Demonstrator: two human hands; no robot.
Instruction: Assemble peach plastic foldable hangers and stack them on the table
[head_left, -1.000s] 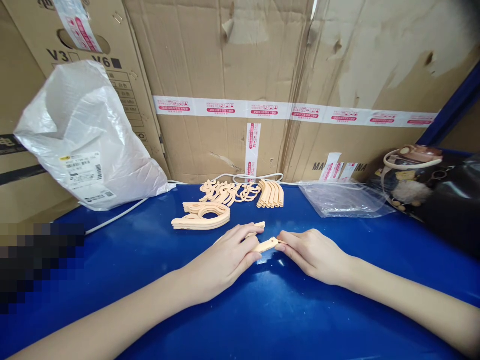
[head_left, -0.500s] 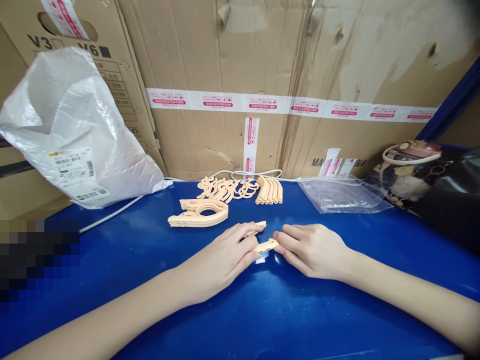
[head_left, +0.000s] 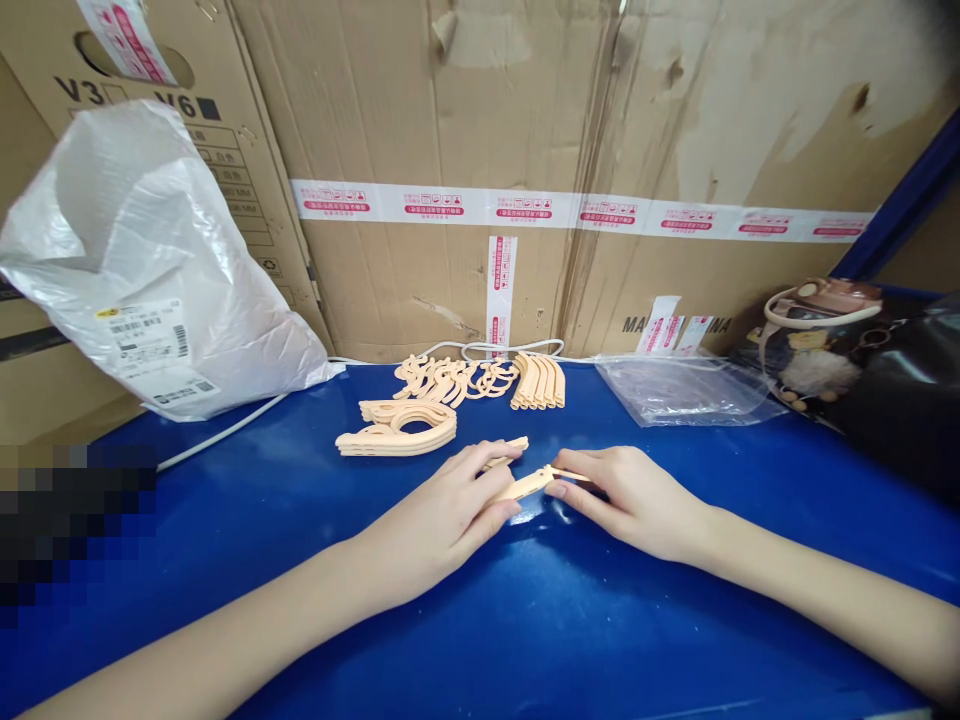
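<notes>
My left hand (head_left: 450, 520) is closed around a cream plastic folding hanger part (head_left: 528, 486), whose end points to the right. A second cream end (head_left: 519, 443) sticks out beyond the left fingers; whether it is the same piece is hidden. My right hand (head_left: 630, 500) pinches a thin cream plastic strip (head_left: 574, 474) against the tip of the held part. Behind the left hand lies a stack of folded cream hangers (head_left: 420, 440). Farther back are a pile of small curved cream pieces (head_left: 442, 380) and a row of curved hanger arms (head_left: 538, 382).
A white plastic bag (head_left: 150, 270) with a label stands at the left. Taped cardboard (head_left: 450, 270) walls the back of the blue tabletop (head_left: 525, 640). At the right lie a clear plastic bag (head_left: 682, 392) and a brown-lidded bottle (head_left: 825, 300). A white cable (head_left: 225, 430) runs along the back.
My right hand has turned slightly, and a thin strip now shows between its fingers. The end of the part in my left hand has tilted upward a little.
</notes>
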